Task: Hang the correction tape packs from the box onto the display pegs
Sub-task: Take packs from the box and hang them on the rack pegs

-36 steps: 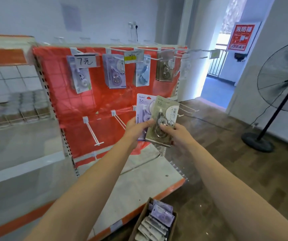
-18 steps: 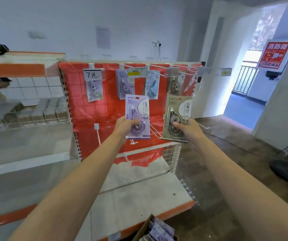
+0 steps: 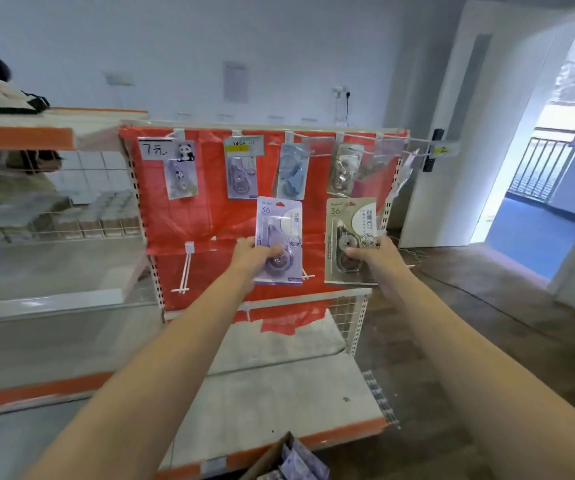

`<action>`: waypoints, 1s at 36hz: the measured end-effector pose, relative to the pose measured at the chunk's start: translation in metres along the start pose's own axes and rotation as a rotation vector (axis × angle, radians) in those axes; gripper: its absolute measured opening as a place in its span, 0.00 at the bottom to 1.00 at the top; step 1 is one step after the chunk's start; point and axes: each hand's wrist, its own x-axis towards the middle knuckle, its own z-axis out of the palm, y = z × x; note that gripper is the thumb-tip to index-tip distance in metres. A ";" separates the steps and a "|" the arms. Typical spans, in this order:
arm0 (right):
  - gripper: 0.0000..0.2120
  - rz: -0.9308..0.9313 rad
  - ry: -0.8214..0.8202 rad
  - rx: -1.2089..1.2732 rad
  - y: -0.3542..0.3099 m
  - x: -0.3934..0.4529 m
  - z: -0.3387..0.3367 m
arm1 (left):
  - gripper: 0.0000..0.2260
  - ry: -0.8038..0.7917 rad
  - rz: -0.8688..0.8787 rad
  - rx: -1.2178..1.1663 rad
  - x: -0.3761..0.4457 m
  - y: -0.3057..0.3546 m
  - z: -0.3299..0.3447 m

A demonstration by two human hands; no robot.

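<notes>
Below four hung packs (image 3: 241,176), left hand (image 3: 248,255) grips one purple pack (image 3: 278,221), right hand (image 3: 373,258) one beige pack (image 3: 350,225).

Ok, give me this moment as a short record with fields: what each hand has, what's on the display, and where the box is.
left hand: left hand grips the purple pack by its lower part, upright
right hand: right hand grips the beige pack, upright
packs: apart, side by side in front of the red panel
top pegs: four packs hanging, under a 7元 label
lower peg: bare
box: bottom edge, purple packs inside
</notes>
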 end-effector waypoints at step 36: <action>0.19 -0.103 -0.215 0.006 -0.027 0.147 0.090 | 0.07 0.184 0.135 -0.067 0.146 0.018 -0.028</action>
